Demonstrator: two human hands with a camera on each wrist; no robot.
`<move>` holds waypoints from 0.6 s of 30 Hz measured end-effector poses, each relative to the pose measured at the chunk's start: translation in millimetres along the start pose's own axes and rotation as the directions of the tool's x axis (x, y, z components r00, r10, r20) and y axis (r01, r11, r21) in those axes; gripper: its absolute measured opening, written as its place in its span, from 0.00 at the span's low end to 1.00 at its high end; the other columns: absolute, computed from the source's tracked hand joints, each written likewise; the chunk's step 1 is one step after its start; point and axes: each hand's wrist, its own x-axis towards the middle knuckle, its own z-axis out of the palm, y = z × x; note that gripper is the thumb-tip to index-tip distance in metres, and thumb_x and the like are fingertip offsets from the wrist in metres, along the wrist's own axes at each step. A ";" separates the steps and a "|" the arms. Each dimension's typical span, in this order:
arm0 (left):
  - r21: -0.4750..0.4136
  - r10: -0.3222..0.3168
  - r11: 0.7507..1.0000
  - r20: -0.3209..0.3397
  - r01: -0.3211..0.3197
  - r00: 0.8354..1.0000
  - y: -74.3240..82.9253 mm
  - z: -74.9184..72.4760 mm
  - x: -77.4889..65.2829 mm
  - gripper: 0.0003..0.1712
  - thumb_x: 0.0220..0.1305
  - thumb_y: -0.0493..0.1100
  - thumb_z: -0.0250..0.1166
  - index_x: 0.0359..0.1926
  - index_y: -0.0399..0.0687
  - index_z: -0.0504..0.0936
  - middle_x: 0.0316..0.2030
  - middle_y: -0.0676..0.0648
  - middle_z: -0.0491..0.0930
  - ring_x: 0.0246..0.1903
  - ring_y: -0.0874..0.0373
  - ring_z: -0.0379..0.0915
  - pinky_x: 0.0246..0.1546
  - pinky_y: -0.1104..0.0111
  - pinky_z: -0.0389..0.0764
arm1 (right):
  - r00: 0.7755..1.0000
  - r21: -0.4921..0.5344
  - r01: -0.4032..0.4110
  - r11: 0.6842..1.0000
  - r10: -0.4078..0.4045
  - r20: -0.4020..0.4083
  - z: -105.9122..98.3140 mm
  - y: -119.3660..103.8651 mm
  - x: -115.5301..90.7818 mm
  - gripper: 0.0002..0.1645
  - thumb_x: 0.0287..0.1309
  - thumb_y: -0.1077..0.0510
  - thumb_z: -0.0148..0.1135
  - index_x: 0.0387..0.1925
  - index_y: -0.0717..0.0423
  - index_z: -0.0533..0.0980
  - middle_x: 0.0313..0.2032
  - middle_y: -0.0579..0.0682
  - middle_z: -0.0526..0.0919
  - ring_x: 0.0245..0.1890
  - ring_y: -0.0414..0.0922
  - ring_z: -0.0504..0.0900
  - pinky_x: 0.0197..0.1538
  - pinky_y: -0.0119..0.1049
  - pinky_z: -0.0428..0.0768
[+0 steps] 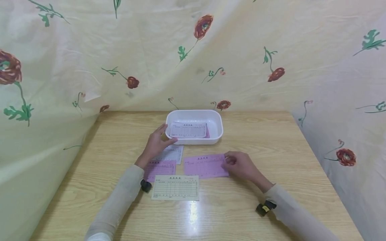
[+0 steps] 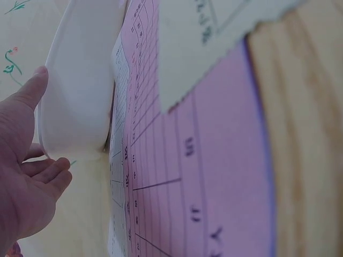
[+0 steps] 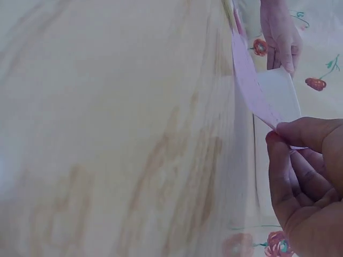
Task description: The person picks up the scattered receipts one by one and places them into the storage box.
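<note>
A white plastic basin (image 1: pixel 216 140) stands toward the back of the table, with printed paper forms (image 1: pixel 188 130) inside. My left hand (image 1: pixel 155 144) holds its near left corner, thumb along the front wall and fingers at the left side. In the left wrist view, that thumb lies at the basin's rim (image 2: pixel 49 80). Between thumb and fingertips, my right hand (image 1: pixel 241 164) pinches the right edge of a pink form (image 1: pixel 205 166). The right wrist view has the pink form (image 3: pixel 249 80) bending up from that pinch.
Left of the held form lie a white form (image 1: pixel 172 154), partly under my left hand, and another pink form (image 1: pixel 164 169). A pale yellow form (image 1: pixel 175 188) overlaps that pink one at the front. Flowered cloth (image 1: pixel 241 83) hangs behind the wooden table (image 1: pixel 256 134).
</note>
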 end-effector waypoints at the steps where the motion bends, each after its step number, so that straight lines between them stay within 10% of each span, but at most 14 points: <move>1: 0.003 -0.001 1.000 0.001 0.001 1.000 -0.3 -0.1 0.2 0.54 0.59 0.61 0.74 0.77 0.43 0.61 0.78 0.38 0.55 0.78 0.43 0.50 0.77 0.50 0.58 | 1.000 0.006 0.001 1.000 -0.001 -0.004 -0.3 -0.1 0.1 0.21 0.57 0.61 0.74 0.52 0.65 0.82 0.40 0.55 0.89 0.39 0.47 0.88 0.43 0.39 0.89; 18: 0.006 0.016 1.000 0.000 -0.016 1.000 -1.2 -0.1 1.0 0.55 0.58 0.62 0.75 0.77 0.42 0.62 0.78 0.37 0.56 0.77 0.41 0.50 0.77 0.48 0.58 | 0.994 0.104 0.104 0.989 -0.100 -0.048 -18.8 -9.5 -3.8 0.18 0.56 0.64 0.75 0.49 0.63 0.83 0.38 0.52 0.89 0.38 0.44 0.87 0.43 0.31 0.87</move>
